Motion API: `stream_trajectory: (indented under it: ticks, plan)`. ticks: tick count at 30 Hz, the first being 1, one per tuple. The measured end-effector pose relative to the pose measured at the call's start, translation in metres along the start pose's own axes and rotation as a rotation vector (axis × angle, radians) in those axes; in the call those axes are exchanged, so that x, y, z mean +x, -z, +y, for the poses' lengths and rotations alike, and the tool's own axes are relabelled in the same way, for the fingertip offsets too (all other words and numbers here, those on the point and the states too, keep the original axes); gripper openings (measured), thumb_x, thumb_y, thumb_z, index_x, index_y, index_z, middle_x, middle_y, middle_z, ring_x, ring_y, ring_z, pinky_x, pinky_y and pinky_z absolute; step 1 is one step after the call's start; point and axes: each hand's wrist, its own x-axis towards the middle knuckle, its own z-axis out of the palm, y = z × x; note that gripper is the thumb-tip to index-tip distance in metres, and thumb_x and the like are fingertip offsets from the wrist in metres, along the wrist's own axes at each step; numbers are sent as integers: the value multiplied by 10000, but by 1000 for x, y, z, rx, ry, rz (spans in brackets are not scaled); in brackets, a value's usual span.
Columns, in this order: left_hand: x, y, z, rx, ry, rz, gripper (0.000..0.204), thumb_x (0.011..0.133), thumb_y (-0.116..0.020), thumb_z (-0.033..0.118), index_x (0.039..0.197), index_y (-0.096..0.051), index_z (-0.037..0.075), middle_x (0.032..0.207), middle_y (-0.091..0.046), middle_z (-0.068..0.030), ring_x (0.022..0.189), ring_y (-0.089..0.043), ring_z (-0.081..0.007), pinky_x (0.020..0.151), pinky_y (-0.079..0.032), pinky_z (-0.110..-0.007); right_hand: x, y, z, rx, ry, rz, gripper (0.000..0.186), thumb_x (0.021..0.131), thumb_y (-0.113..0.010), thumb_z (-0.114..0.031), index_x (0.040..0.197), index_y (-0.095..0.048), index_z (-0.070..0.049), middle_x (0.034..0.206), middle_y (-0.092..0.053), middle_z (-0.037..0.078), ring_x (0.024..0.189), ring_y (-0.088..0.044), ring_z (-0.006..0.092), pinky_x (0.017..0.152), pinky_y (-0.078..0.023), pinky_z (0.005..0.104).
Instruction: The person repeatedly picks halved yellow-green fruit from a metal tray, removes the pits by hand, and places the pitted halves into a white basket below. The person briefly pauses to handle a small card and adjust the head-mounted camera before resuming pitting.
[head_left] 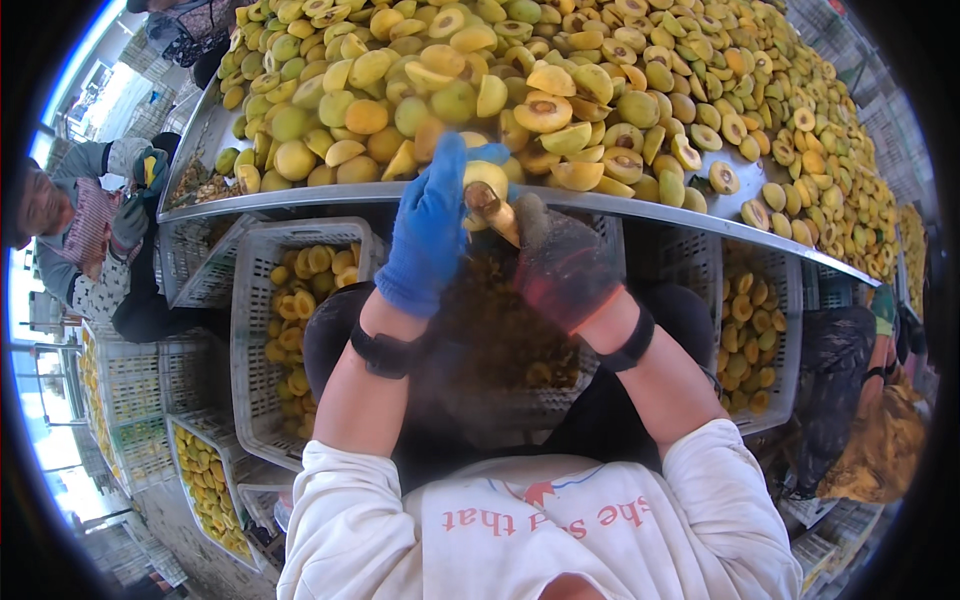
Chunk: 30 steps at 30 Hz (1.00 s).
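My left hand (pixel 428 232), in a blue knit glove, is closed around a yellow peach half (pixel 487 177) just over the table's front edge. My right hand (pixel 568 255) wears a dark grey and red glove. It grips a short brass-coloured hand tool (pixel 503 222), whose rounded end presses at the cut face of the fruit. Blur hides the exact shape of that end. Right behind both hands, a big heap of halved peaches (pixel 590 80) covers the metal-edged table (pixel 330 195), many with brown pits still in them.
Plastic crates of peach halves stand at my left (pixel 243 350) and right (pixel 790 370), with a darker heap (pixel 520 330) below my hands. A gloved co-worker (pixel 90 230) sits at the far left, another person's arm (pixel 880 345) shows at right. More stacked crates (pixel 130 390) stand left.
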Motion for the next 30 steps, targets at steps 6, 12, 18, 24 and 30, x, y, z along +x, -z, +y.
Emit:
stream_trajectory:
  ticks: [6,12,18,24,30]
  plan:
    - [9,25,8,235,264,-206,550,1095,-415,433,1202,-670,-41,1068,-724,-102,920,-678,-163,889,-525,-269,-2,-4,8,-81,134,-34,320,844,-610,-65,1161,-583,-22,897,-684,188,843,-669,382,749,-532,472]
    - [6,4,15,285,-255,-193,526,1107,-397,390,1213,-669,-47,1086,-727,-103,976,-677,-179,960,-507,-296,1,4,12,381,259,-17,361,848,-640,-31,1207,-611,-48,913,-680,165,853,-664,336,740,-531,418]
    - [11,-2,20,-5,177,-257,440,1099,-452,339,1214,-663,-30,1153,-707,-114,1032,-664,-188,956,-515,-324,-7,13,5,1146,-193,-608,213,925,-677,-114,1134,-662,-76,889,-671,66,744,-649,163,629,-497,286]
    - [-3,-2,16,-108,69,-94,483,1069,-515,381,974,-733,-40,925,-721,-123,863,-670,-184,833,-530,-309,-5,7,17,1357,-184,-742,189,932,-695,-169,1063,-641,-45,752,-612,23,548,-556,100,454,-413,243]
    - [7,16,26,-82,331,-385,446,1039,-580,340,864,-723,-45,821,-727,-120,765,-679,-206,791,-544,-330,-9,0,17,1436,-243,-901,282,886,-766,-228,1032,-632,-28,731,-602,38,505,-541,110,417,-403,252]
